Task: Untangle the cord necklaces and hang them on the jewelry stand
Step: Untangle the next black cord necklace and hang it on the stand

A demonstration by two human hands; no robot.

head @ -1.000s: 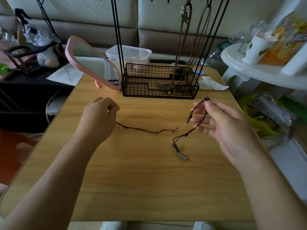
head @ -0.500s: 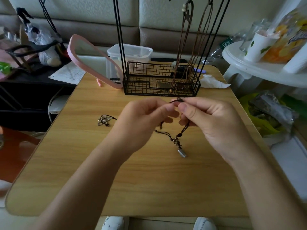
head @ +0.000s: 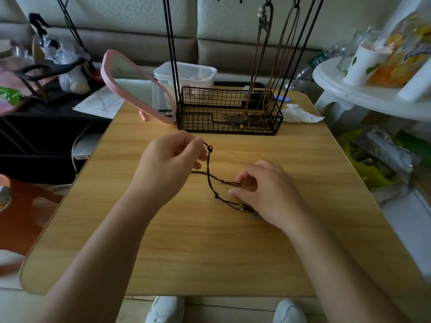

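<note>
- The left grip (head: 172, 159) is raised a little over the bench (head: 210, 252), thumb and forefinger pinched together on the dark cord necklace (head: 209, 180) just beside a knot (head: 210, 148) at its upper end; the other fingers are curled in.
- The right grip (head: 268, 190) sits low over the bench, fingers bent, thumb and forefinger tips closed on a strand of the same necklace.
- From the knot the cord drops to the bench and splits into two strands: one runs to the right fingertips, the other passes a second knot (head: 216, 195) and ends at small beads (head: 242, 208) under the edge of the right palm.
- The jewelry stand (head: 228, 110), a black wire basket with tall thin rods, stands at the far side of the bench, well apart from both hands.
- Brown cord necklaces (head: 258, 66) hang from the stand, their lower ends inside the basket.
- A pink-framed mirror (head: 130, 78) leans just left of the stand, a clear plastic box (head: 186, 73) sits behind it, and a crumpled tissue (head: 300, 114) lies to its right.
</note>
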